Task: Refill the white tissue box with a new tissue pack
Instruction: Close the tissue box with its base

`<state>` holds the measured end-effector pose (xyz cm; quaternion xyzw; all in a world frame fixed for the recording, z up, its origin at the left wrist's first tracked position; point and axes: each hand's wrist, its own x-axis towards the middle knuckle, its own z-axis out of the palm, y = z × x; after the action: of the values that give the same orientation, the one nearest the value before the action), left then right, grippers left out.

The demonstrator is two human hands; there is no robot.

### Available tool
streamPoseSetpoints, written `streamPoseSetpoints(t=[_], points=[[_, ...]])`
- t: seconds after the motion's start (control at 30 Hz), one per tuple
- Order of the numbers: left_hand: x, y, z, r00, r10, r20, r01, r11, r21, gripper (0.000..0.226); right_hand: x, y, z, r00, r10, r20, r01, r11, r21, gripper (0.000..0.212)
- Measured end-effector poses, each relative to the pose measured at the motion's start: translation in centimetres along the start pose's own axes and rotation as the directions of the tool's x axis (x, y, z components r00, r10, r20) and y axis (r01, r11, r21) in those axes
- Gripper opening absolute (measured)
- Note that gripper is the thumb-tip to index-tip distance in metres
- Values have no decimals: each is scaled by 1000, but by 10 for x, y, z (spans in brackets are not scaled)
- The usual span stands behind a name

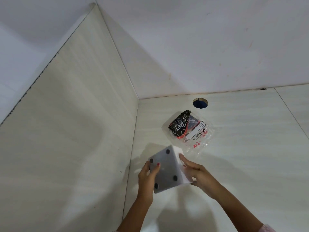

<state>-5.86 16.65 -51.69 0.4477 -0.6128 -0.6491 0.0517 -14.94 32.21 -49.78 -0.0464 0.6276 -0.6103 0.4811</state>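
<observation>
Tissue box (167,169) opening and top out of sight; wrapper (189,129) small print illegible.

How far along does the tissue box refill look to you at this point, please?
Done: the wrapper lies flattened and seemingly empty on the counter. In hand: the left hand and right hand hold the white box bottom-up, four dark feet showing. Left: turning it upright; the tissues themselves are not visible.

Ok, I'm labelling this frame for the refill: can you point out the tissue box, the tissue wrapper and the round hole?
white tissue box (164,171): head view, its grey underside between the feet.
tissue wrapper (181,126): head view, its black printed part.
round hole (200,103): head view, its blue inside.
</observation>
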Motion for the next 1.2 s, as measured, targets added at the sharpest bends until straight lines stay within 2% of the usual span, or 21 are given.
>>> streamPoseSetpoints(t=[0.03, 0.1, 0.17, 0.23, 0.3, 0.33, 0.4, 0.43, 0.47, 0.5, 0.53, 0.57, 0.6, 0.63, 0.67, 0.73, 0.83, 0.9, 1.0, 1.1, 1.2], points=[[-1, 6, 2, 997, -21, 76, 27, 996, -81, 64, -2, -4, 6, 997, -73, 3, 73, 996, 45, 41], [0, 24, 1, 968, 0, 249, 71, 959, -276, 84, -4, -16, 18, 966, -259, 13, 259, 965, 30, 46], [7, 42, -4, 917, 25, 399, 154, 899, -410, 91, -1, -27, 22, 937, -346, 46, 344, 938, 54, 58], [18, 57, -7, 888, 50, 458, 188, 869, -458, 92, 4, -41, 20, 911, -401, 96, 401, 916, 22, 59], [31, 67, -9, 889, 79, 450, 172, 855, -490, 94, 12, -54, 19, 891, -441, 108, 450, 890, -75, 52], [40, 70, -9, 894, 90, 438, 180, 825, -535, 94, 17, -62, 19, 875, -480, 62, 483, 864, -138, 49], [58, 73, -6, 885, 119, 450, 232, 726, -648, 101, 33, -74, 13, 802, -575, -162, 515, 803, -301, 39], [68, 74, -5, 872, 129, 472, 270, 679, -683, 103, 43, -79, 7, 781, -571, -253, 482, 809, -337, 45], [76, 77, -2, 850, 147, 507, 304, 650, -697, 102, 53, -85, 2, 812, -504, -295, 414, 853, -317, 66], [86, 79, 0, 834, 167, 525, 313, 641, -701, 96, 65, -90, -4, 885, -370, -281, 314, 922, -227, 85], [94, 84, 2, 829, 178, 530, 318, 631, -708, 88, 76, -95, -8, 949, -229, -219, 211, 972, -100, 90], [104, 89, 4, 841, 162, 516, 311, 635, -707, 79, 85, -101, -10, 984, -126, -127, 129, 992, 17, 78], [112, 98, 7, 859, 129, 496, 302, 655, -692, 69, 95, -106, -12, 994, -84, -64, 90, 990, 108, 61], [124, 104, 9, 885, 82, 458, 275, 702, -656, 58, 109, -109, -15, 994, -81, -70, 90, 987, 134, 52], [136, 109, 11, 915, 26, 402, 235, 775, -586, 48, 122, -113, -18, 990, -89, -114, 103, 987, 123, 52], [159, 116, 17, 966, -65, 249, 158, 914, -373, 35, 152, -120, -23, 966, -117, -230, 126, 992, 25, 60], [184, 123, 31, 981, 2, 192, 36, 980, -194, 21, 192, -127, -21, 937, -169, -306, 118, 977, -180, 47], [201, 122, 38, 978, 99, 183, -89, 994, -63, 30, 216, -125, -19, 929, -175, -327, 89, 961, -262, 41], [222, 122, 43, 968, 228, 110, -241, 962, 129, 39, 243, -126, -23, 889, -278, -364, 90, 885, -456, 32], [237, 121, 49, 946, 317, 70, -325, 930, 174, 33, 259, -128, -28, 836, -365, -409, 72, 812, -579, 29], [247, 125, 51, 927, 373, 33, -371, 901, 226, 34, 269, -129, -33, 837, -375, -398, 49, 777, -628, 34]])
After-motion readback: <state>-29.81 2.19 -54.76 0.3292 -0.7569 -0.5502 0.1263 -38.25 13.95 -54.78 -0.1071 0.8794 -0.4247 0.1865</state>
